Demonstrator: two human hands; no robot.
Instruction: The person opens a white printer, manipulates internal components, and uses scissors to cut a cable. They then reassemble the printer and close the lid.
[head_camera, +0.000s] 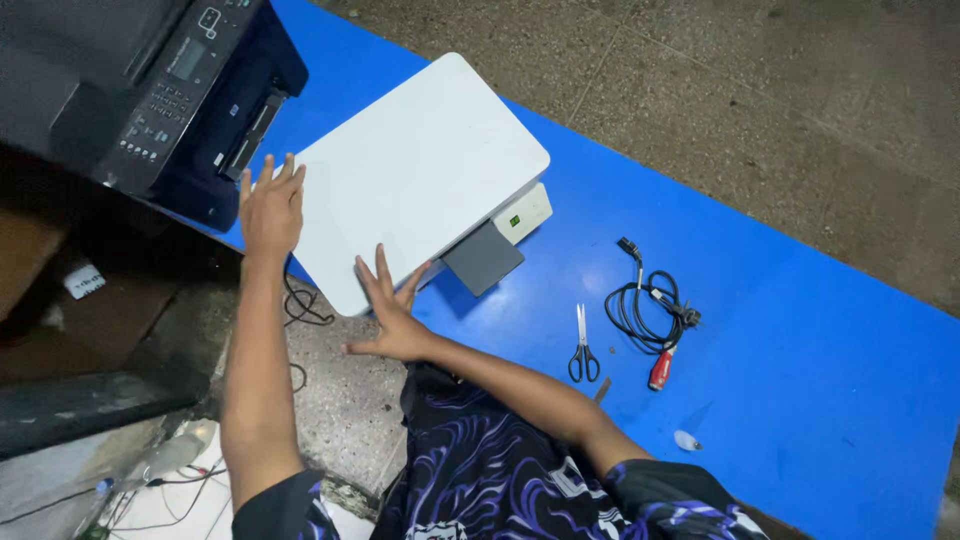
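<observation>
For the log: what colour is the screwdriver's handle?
Red, on the screwdriver beside the black cable; head view.

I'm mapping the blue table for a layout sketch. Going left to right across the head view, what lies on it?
Black printer → white printer → scissors → coiled black cable → small white piece.

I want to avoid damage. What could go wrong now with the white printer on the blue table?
The white printer overhangs the blue table edge, braced only by the open left hand and right hand; it might tip off. Pushed back, it could bump the dark printer. A cable hanging beneath may snag.
</observation>
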